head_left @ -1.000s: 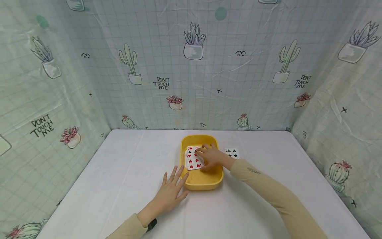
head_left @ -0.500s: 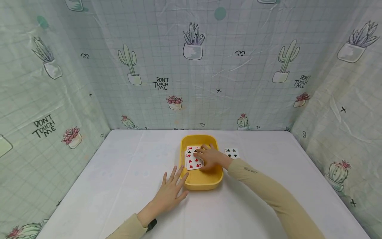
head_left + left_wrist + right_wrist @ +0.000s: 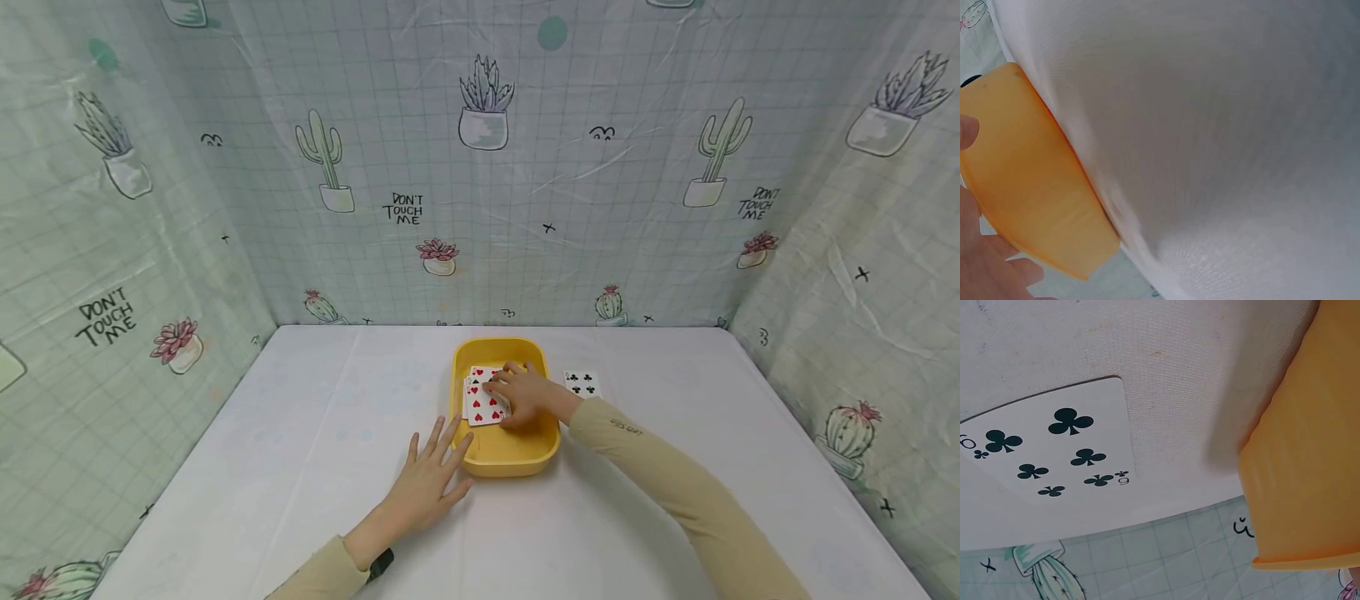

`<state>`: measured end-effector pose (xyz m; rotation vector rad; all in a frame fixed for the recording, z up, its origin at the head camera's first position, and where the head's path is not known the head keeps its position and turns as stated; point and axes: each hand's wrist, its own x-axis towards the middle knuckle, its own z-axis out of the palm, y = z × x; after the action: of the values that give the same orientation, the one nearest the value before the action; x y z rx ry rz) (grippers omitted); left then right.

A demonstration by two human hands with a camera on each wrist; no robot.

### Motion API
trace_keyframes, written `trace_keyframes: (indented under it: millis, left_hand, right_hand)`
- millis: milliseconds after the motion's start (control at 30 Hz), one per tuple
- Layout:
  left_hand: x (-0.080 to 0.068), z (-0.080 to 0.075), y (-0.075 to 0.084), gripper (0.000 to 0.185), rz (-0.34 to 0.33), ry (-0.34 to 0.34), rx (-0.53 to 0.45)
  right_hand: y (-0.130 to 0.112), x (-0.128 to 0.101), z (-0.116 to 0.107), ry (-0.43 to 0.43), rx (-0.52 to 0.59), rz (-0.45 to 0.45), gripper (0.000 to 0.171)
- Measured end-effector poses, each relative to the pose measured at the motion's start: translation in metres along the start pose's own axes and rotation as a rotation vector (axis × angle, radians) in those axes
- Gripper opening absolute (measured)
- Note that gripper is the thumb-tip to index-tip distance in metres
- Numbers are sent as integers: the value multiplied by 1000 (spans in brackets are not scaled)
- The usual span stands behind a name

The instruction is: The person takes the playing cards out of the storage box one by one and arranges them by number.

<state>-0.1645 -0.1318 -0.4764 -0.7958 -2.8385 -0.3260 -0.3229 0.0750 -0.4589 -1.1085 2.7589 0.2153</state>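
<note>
Leaning over the yellow tray (image 3: 506, 454), right hand (image 3: 527, 398) is down inside it, over a small overlapped stack of playing cards (image 3: 482, 410). Fingers bent and spread, tips at the right part of the stack, thumb low near its edge. Can't tell if they pinch a card or just rest on it.

Stack sits on the tray floor, left side, face up: red hearts on top, a black pip peeking out from below. Stiff flat rectangles, edges not squared up.

Left hand (image 3: 422, 487) is at the tray's near left corner, fingers straight and fanned apart, forefinger against the wall. Dark band (image 3: 381, 566) on that wrist. Tan sleeves (image 3: 675, 475) on both arms, soft fabric, wrinkled.

Tray: smooth, plastic-looking, rounded rectangle, sloped walls, thin lip.

Six of clubs (image 3: 582, 383) lies face up on the table (image 3: 360, 400) just right of the tray, partly behind the right wrist. Glossy-looking, rounded corners. Table cover is white, fine weave in the right wrist view, few specks.

Backdrop (image 3: 480, 192): pale green-grey creased sheet, grid print, cacti and succulents in pots, lettering "DON'T TOUCH ME".
</note>
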Motion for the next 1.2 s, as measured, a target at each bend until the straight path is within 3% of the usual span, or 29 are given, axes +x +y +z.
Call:
trace_keyframes:
  millis: [833,1200]
  left_hand:
    - [1,3,-2,61,-12,-21,4]
    - [1,5,-1,62,-1,10,6]
  right_hand:
    - [-7,0,-8,-41,49,35,69]
    - [-5,0,-10,-64,74,47,82]
